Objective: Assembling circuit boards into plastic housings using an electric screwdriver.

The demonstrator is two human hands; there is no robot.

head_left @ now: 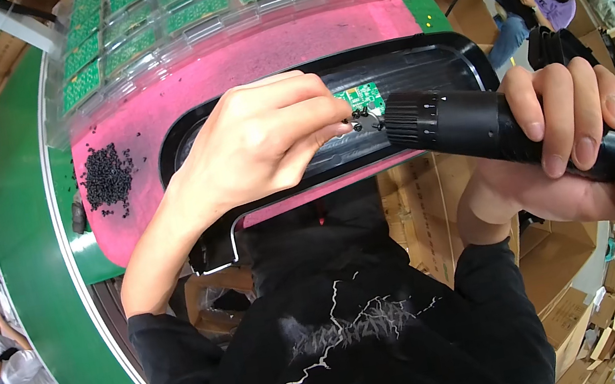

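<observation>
Head view: small green board between two busy hands

Writing comes first to the eye. Pale, jagged lettering with lightning-like streaks runs across the black shirt (347, 332), and fine white marks ring the collar of the black handheld tool (458, 118), too small for me to make out.

The left hand (266, 138) reaches up from the lower left, elbow out, wrist bent, knuckles uppermost. Its grip is narrow, thumb and fingers pinched at small black pieces (358, 127). The right hand (569, 124) has its grip wrapped around the tool's body, fingers curled over the top and thumb underneath, with the ribbed nose pointing left.

Between them, the green circuit board (368, 94) lies inside a long black housing (454, 44), partly covered by the left hand. That housing rests on a pink mat (155, 107) by the near edge of the tabletop (96, 268). A heap of black bits (108, 176) sits near the mat's left edge; clear trays (204, 34) full of green boards stand along the far edge.
</observation>
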